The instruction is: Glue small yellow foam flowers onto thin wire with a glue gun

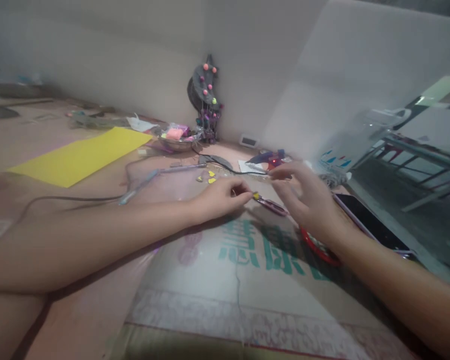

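Pinching a yellow piece (255, 195), the left hand (225, 196) has yellow cutouts (211, 174) at eleven o'clock. The right hand (310, 201) gapes wide, a red dish (309, 241) at six o'clock.

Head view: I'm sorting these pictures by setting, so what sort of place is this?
Probably a craft worktable, though whether at home or in a workshop isn't clear: a yellow sheet, a bowl of colourful bits and a grey ornament dotted with little balls.
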`<state>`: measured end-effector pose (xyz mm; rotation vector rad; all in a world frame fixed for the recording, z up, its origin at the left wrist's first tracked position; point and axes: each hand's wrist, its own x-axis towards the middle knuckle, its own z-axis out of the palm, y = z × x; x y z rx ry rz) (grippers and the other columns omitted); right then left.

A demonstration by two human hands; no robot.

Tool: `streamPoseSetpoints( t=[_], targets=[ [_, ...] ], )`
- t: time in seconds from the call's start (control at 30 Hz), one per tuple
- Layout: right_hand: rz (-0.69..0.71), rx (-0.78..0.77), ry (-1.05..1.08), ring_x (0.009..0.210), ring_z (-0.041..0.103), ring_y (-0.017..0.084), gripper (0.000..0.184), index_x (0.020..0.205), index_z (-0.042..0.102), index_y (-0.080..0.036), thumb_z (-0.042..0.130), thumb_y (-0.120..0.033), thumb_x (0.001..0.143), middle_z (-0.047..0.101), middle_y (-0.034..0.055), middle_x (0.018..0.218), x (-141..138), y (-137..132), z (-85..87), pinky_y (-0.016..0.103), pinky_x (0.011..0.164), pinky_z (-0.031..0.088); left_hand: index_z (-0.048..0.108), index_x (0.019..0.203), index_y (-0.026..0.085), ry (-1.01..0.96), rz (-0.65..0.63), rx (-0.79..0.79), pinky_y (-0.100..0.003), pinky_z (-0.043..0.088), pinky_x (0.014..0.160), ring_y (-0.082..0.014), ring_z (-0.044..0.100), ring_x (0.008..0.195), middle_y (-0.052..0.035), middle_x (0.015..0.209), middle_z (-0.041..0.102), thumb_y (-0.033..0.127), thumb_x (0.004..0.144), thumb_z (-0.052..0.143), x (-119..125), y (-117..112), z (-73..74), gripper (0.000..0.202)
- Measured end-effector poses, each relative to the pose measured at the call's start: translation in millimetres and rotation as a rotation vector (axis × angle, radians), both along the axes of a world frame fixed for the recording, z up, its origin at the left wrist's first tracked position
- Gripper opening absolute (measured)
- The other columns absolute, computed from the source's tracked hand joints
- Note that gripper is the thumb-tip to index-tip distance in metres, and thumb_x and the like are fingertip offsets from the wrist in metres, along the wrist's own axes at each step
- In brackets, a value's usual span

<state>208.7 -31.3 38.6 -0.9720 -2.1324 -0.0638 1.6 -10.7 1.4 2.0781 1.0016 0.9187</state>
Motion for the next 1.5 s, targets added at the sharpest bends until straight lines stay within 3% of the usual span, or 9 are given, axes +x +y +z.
streamPoseSetpoints(
  t=[0.13, 0.27, 0.5, 0.8, 0.93, 1.1, 1.27, 1.4, 1.5],
  targets=[
    [-0.008, -0.27, 0.14, 0.086, 0.065, 0.02, 0.028, 0.092, 0.067, -0.018, 0.048, -0.038, 0.096, 0.07, 0.0057, 0.091, -3, 14, -25.3, 0.034, 0.08, 0.049, 0.066, 0.086, 0.016, 0.018, 0.013, -0.014, -0.027, 0.043, 0.069, -0.0149, 0.059, 0.075, -0.0016, 0.082, 0.068, 0.032, 0.086, 0.054, 0, -3, 2.9, 0.019],
    [0.01, -0.383, 0.155, 0.082, 0.063, 0.019, 0.032, 0.084, 0.067, -0.017, 0.049, -0.042, 0.094, 0.069, 0.0038, 0.083, -5, 15, -29.0, 0.03, 0.077, 0.046, 0.065, 0.084, 0.016, 0.014, 0.033, -0.014, -0.028, 0.043, 0.07, -0.0152, 0.059, 0.076, -0.0018, 0.081, 0.067, 0.033, 0.087, 0.054, 0, -4, 3.9, 0.02],
    [0.044, -0.416, 0.086, 0.083, 0.061, 0.02, 0.023, 0.079, 0.067, -0.018, 0.057, -0.038, 0.086, 0.069, 0.0051, 0.085, -6, 16, -29.5, 0.031, 0.078, 0.045, 0.064, 0.084, 0.016, 0.033, 0.062, 0.005, -0.029, 0.044, 0.072, -0.0163, 0.06, 0.078, -0.0027, 0.083, 0.068, 0.033, 0.087, 0.054, 0, -4, 3.1, 0.02],
    [0.071, -0.419, 0.106, 0.079, 0.06, 0.017, 0.031, 0.078, 0.063, -0.017, 0.045, -0.036, 0.094, 0.065, 0.0028, 0.079, -5, 15, -32.3, 0.029, 0.075, 0.045, 0.064, 0.083, 0.015, 0.014, 0.048, -0.017, -0.028, 0.045, 0.072, -0.0157, 0.06, 0.077, -0.0027, 0.083, 0.068, 0.032, 0.087, 0.055, 2, -5, 5.2, 0.02],
    [-0.008, -0.341, 0.163, 0.083, 0.061, 0.018, 0.021, 0.088, 0.063, -0.017, 0.048, -0.032, 0.092, 0.067, 0.0039, 0.086, -2, 17, -25.8, 0.03, 0.078, 0.045, 0.064, 0.083, 0.015, 0.021, 0.046, -0.002, -0.028, 0.043, 0.07, -0.0152, 0.058, 0.076, -0.0022, 0.082, 0.067, 0.034, 0.088, 0.053, 1, -5, 5.2, 0.022],
    [-0.127, -0.352, -0.202, 0.083, 0.061, 0.02, 0.016, 0.094, 0.066, -0.018, 0.052, -0.022, 0.087, 0.07, 0.0063, 0.093, 7, 24, -9.4, 0.03, 0.073, 0.043, 0.065, 0.085, 0.017, 0.039, 0.071, 0.01, -0.028, 0.042, 0.07, -0.0155, 0.059, 0.077, -0.0015, 0.082, 0.067, 0.033, 0.088, 0.053, -1, -4, 2.8, 0.021],
    [-0.29, -0.398, -0.477, 0.065, 0.055, 0.016, 0.014, 0.092, 0.063, -0.019, 0.056, -0.031, 0.087, 0.067, 0.0035, 0.08, 11, 13, 16.0, 0.027, 0.058, 0.032, 0.064, 0.084, 0.017, 0.01, 0.09, 0.003, -0.027, 0.043, 0.071, -0.0159, 0.059, 0.077, -0.0013, 0.083, 0.068, 0.033, 0.088, 0.054, -2, -5, 3.3, 0.019],
    [-0.214, -0.542, -0.653, 0.059, 0.052, 0.015, 0.02, 0.081, 0.066, -0.022, 0.058, -0.04, 0.087, 0.065, 0.0011, 0.071, 10, -2, 32.3, 0.027, 0.055, 0.028, 0.062, 0.082, 0.017, -0.037, 0.112, -0.017, -0.027, 0.044, 0.072, -0.0155, 0.059, 0.078, -0.0015, 0.084, 0.067, 0.033, 0.087, 0.055, -1, -4, 3.5, 0.018],
    [-0.234, -0.507, -0.613, 0.061, 0.054, 0.016, 0.014, 0.088, 0.069, -0.024, 0.056, -0.029, 0.087, 0.068, 0.0017, 0.077, 10, -3, 29.0, 0.028, 0.055, 0.029, 0.061, 0.082, 0.017, -0.056, 0.117, -0.024, -0.027, 0.044, 0.072, -0.0153, 0.058, 0.078, -0.0018, 0.084, 0.066, 0.034, 0.087, 0.055, 0, -4, 3.4, 0.019]
  ],
)
